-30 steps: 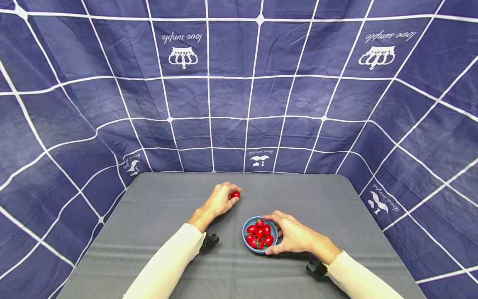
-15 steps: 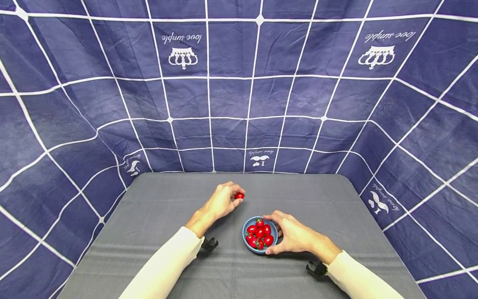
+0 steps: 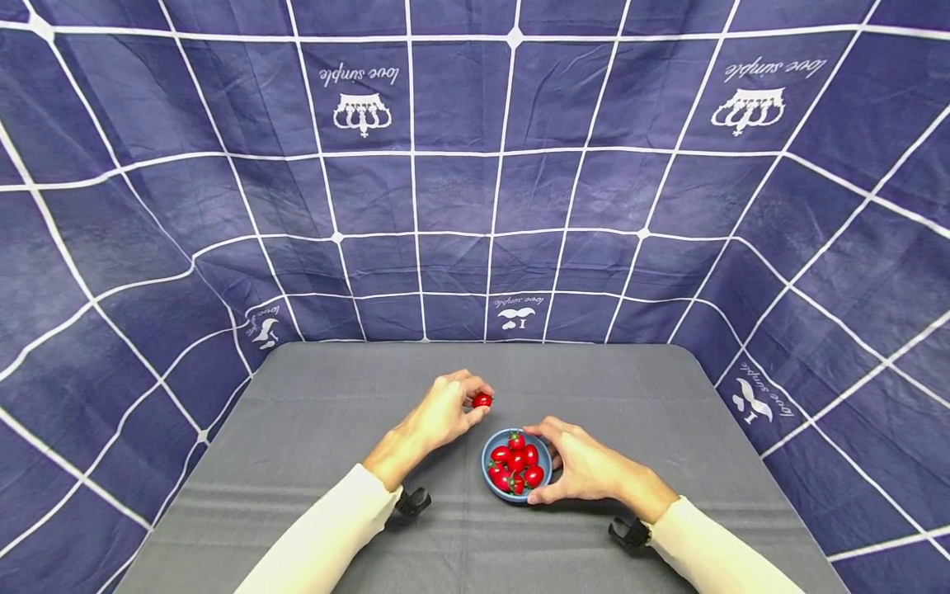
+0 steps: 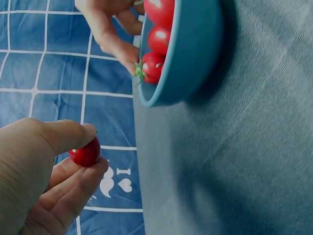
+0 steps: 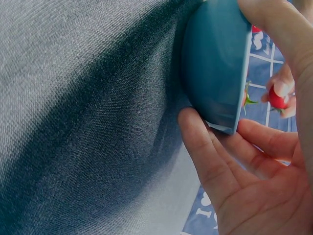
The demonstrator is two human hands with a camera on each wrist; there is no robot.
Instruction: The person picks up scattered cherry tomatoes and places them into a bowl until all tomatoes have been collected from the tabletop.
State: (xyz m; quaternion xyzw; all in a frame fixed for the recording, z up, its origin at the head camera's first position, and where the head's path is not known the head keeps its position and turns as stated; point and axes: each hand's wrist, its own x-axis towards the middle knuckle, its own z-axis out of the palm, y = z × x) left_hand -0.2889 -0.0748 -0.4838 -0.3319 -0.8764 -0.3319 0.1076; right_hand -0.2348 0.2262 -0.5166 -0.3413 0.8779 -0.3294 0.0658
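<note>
My left hand (image 3: 442,414) pinches a single red cherry tomato (image 4: 86,152) between thumb and fingertips, beyond the bowl and a little to its left. A small round blue bowl (image 5: 215,63) stands on the table, filled with several red cherry tomatoes (image 3: 517,464), some with green stems. My right hand (image 3: 582,464) grips this bowl from its right side. The thumb lies at the near rim and the fingers reach around the far side, as the right wrist view shows from close by.
A grey cloth covers the table (image 3: 334,429). Behind it and along both sides hangs a dark blue curtain (image 3: 460,190) with white grid lines and printed motifs. Each wrist wears a black strap (image 3: 629,535) below a cream sleeve.
The left hand has come right and nearer toward the bowl, carrying the cherry tomato with it. The right hand and the bowl have stayed in place.
</note>
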